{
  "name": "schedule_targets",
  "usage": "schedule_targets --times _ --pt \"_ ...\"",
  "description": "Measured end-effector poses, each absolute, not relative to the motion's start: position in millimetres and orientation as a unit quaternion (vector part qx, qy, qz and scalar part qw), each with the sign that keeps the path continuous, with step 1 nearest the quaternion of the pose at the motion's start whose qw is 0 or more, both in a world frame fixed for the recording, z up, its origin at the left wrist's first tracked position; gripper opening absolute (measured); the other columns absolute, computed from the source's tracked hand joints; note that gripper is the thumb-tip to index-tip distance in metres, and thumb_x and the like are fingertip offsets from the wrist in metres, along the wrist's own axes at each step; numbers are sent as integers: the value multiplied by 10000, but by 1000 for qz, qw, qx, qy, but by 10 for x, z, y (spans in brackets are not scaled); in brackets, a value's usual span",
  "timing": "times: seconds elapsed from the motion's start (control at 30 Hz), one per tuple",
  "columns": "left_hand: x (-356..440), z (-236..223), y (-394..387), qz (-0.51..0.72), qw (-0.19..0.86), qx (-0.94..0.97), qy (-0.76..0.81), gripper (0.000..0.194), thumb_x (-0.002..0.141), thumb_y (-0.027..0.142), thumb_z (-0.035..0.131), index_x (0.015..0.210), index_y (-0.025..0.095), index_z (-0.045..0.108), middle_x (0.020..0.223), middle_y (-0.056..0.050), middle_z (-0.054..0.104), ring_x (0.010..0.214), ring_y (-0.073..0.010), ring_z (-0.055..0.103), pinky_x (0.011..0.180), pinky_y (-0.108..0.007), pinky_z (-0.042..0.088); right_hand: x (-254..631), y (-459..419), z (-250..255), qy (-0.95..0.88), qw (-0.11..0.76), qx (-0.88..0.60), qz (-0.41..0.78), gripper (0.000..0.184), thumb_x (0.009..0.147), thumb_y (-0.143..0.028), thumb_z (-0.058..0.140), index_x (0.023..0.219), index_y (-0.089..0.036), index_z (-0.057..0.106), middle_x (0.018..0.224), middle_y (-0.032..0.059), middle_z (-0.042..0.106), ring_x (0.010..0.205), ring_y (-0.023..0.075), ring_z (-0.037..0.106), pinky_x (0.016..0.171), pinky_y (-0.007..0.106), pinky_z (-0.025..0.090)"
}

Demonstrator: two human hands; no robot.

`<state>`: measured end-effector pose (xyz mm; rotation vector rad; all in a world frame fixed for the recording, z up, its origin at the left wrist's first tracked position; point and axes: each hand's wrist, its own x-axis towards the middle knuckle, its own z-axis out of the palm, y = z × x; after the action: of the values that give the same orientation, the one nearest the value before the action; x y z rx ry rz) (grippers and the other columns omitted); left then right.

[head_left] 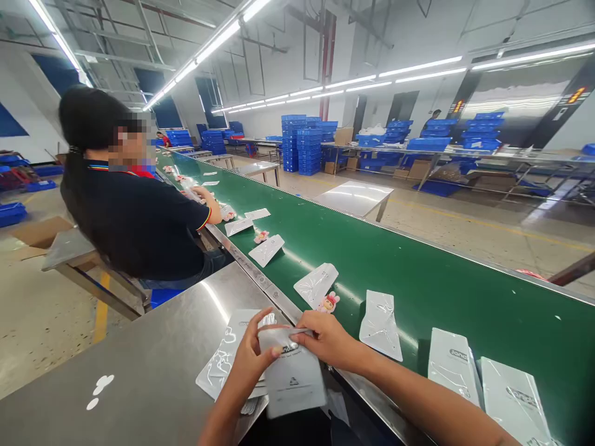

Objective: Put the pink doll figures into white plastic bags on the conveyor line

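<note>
A white printed plastic pouch (297, 381) hangs between my hands over the gap by the metal table's edge. My left hand (255, 353) grips its upper left edge, thumb on the front. At the upper right edge, my right hand (325, 337) pinches the pouch near its top. Under and behind my left hand lies a stack of similar pouches (216, 371) on the metal table. Just beyond my right hand, a small pink bunny-eared figure (329, 303) rests on the green conveyor belt beside another pouch (317, 285). Whether the held pouch contains anything is hidden.
The green conveyor belt (409, 260) runs off to the far left, carrying more pouches (381, 322) and stacked ones (453, 362) at right. White round stickers (100, 387) lie on the metal table (153, 359). A co-worker (134, 217) sits left. Blue crates (309, 145) stand behind.
</note>
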<state>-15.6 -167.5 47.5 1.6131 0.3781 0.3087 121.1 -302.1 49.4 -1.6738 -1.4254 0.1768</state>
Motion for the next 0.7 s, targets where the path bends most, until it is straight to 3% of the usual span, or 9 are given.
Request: schedule_targets --times 0.07,0.17,0.27,0.43,0.57,0.7 --pt "-135 367 -1835 79 786 594 155 921 523 598 717 1303 225 400 1037 -105 658 904 -291 618 725 -368 490 1215 -3125 424 -536 485 -686 84 216 855 -362 525 755 -184 598 722 11 595 677 132 548 617 235 411" --pt "-63 203 -2014 18 835 519 184 672 612 525 707 1156 159 557 991 -127 674 891 -275 626 781 -375 476 1441 -3303 351 -501 477 -710 132 222 836 -397 540 786 -195 620 736 4 621 667 137 554 596 231 402" --pt "20 102 -2119 16 839 495 225 442 712 459 655 1041 166 617 914 -87 690 827 -224 632 772 -352 473 1854 -3460 275 -392 427 -802 143 288 885 -428 424 876 -206 606 756 11 642 686 155 577 628 253 409" --pt "78 30 -2168 75 800 547 233 398 581 441 757 786 116 653 665 -37 648 646 -167 584 644 -269 445 2226 -3550 129 -317 374 -847 207 282 846 -421 471 716 -181 540 569 -6 595 528 141 549 539 242 405" --pt "86 80 -2204 92 760 603 222 397 565 419 759 810 132 635 669 -6 612 616 -139 531 594 -240 410 2003 -3547 327 -364 458 -794 167 301 852 -454 471 718 -188 518 616 -21 576 562 117 522 544 225 401" --pt "115 160 -2258 106 710 668 193 398 598 351 738 920 139 642 775 -16 628 703 -156 520 653 -246 407 1724 -3613 746 -378 564 -715 168 312 843 -485 492 746 -191 518 594 -26 533 531 107 484 487 215 371"
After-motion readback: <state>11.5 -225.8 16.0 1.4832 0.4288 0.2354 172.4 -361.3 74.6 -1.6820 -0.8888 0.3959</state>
